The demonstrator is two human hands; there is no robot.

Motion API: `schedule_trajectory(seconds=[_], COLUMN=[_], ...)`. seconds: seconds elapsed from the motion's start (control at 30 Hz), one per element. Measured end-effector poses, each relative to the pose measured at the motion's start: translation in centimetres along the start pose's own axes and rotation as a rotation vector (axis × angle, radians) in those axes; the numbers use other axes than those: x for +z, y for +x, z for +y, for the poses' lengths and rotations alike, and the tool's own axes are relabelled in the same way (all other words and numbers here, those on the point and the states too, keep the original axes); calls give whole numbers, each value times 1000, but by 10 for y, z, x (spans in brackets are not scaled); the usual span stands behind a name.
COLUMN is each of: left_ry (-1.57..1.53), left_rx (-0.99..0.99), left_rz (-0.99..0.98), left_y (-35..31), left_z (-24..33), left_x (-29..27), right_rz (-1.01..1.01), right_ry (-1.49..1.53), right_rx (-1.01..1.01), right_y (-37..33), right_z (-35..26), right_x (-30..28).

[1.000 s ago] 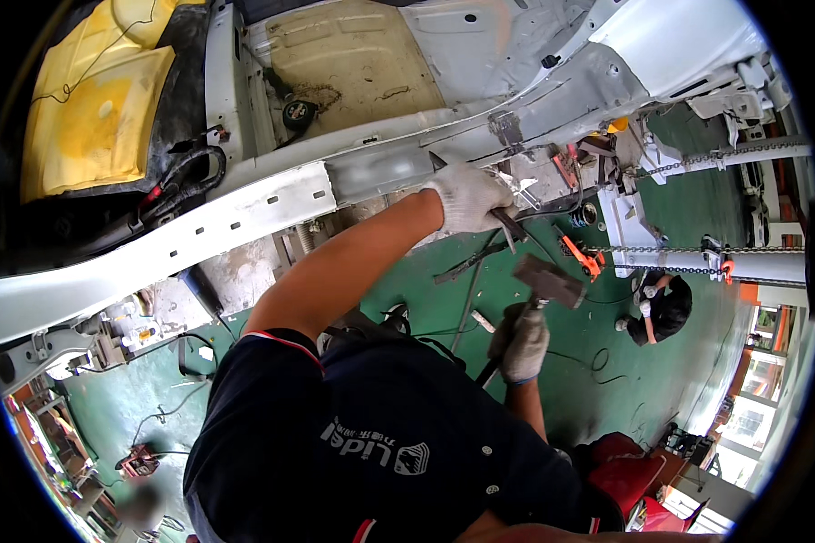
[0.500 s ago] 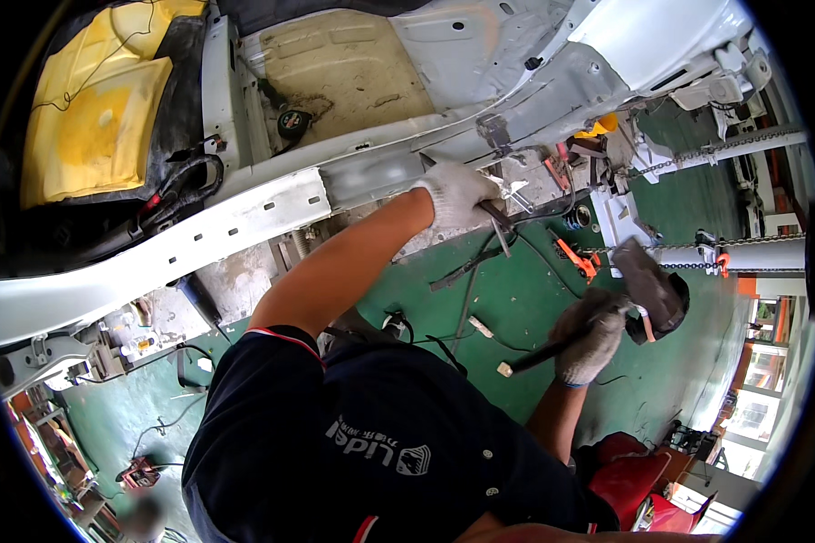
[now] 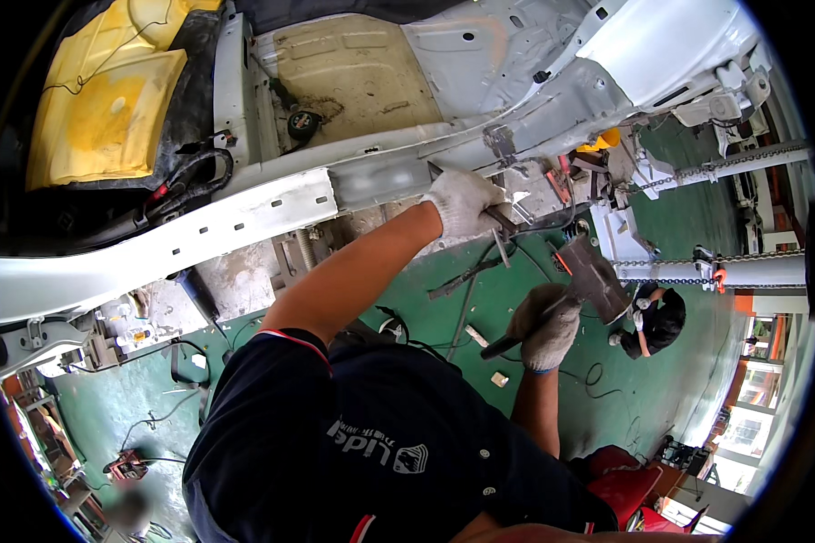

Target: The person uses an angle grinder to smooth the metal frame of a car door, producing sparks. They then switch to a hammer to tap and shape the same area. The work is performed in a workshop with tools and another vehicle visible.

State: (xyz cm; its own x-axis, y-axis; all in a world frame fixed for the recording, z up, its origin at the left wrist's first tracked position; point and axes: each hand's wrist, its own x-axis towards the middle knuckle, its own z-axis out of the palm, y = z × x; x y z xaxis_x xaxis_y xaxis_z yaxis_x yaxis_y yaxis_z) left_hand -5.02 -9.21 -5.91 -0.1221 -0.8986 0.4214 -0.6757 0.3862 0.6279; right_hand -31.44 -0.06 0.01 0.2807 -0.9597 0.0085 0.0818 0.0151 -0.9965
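My left hand [image 3: 462, 201], in a whitish work glove, is closed around a dark steel chisel [image 3: 498, 217]. The chisel's pointed end shows beyond the glove, at the grey-white car body sill [image 3: 385, 181]; whether it touches the metal I cannot tell. In my right hand [image 3: 545, 328], also gloved, is the handle of a hammer with a big dark block head [image 3: 596, 276]. The head is raised to the right of the chisel and apart from it. A T-shaped metal piece [image 3: 502, 246] sits just below the left hand, partly hidden.
A black tape measure [image 3: 303, 125] lies on the car floor pan [image 3: 353, 72]. Tools and red-handled pliers [image 3: 558, 185] lie on the bench. Chained pull posts [image 3: 752, 271] stand at the right, near a crouching co-worker [image 3: 658, 321]. Cables [image 3: 598, 380] cross the green floor.
My right hand and the hammer have moved left, closer to the chisel. The left hand keeps its hold at the sill. The co-worker behind the hammer now shows more fully.
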Motion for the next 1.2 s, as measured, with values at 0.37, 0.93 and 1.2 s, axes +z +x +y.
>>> schedule_trajectory(seconds=[0.37, 0.93, 1.2], left_ry=[-25, -158, 52], left_rx=[-120, 22, -74], left_rz=[120, 365, -2], left_y=[13, 27, 13], left_z=[-10, -7, -3], left_x=[11, 2, 10], right_rz=[44, 159, 254], right_ry=[-195, -501, 44], right_rx=[126, -251, 83], right_y=[16, 10, -11], right_z=[7, 31, -27], right_x=[32, 1, -35])
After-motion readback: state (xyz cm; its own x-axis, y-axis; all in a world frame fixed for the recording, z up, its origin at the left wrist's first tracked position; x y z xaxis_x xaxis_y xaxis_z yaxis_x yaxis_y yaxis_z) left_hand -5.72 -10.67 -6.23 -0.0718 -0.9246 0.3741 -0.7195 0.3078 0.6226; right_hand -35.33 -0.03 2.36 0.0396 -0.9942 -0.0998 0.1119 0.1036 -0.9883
